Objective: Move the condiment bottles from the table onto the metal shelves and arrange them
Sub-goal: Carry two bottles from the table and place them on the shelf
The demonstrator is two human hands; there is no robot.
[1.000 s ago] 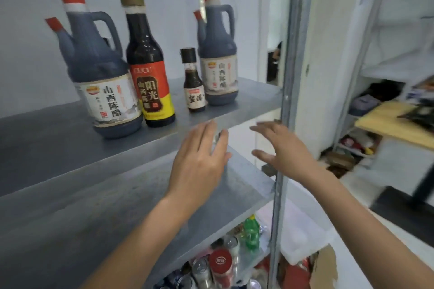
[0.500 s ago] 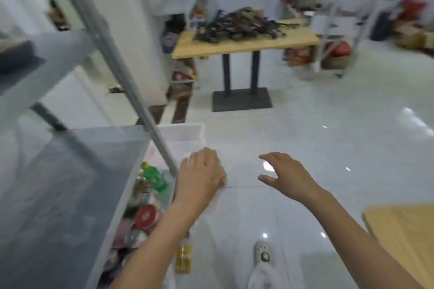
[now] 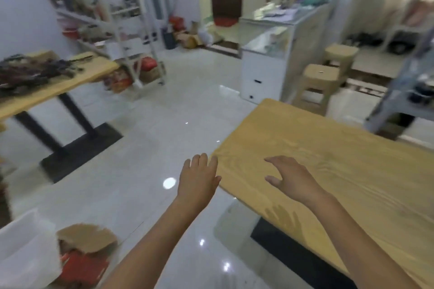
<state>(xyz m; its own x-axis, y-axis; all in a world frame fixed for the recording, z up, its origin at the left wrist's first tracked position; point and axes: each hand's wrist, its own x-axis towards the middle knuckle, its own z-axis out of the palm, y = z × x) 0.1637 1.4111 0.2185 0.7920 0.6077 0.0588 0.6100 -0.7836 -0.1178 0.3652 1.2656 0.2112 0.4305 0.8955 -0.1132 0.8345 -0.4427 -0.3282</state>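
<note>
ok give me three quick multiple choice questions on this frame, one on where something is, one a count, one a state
1. Where is the right hand?
A. above the light wooden tabletop
B. on a shelf
C. inside a drawer

2. How many beige plastic stools stand beyond that tabletop?
A. one
B. two
C. four

3. What state is the left hand in?
A. gripping a bottle
B. open, holding nothing
C. clenched in a fist

Answers: 1 A, wood grain shows all round it; 2 B, one stool stands behind the other; 3 B, its fingers are straight and nothing is in them.
</note>
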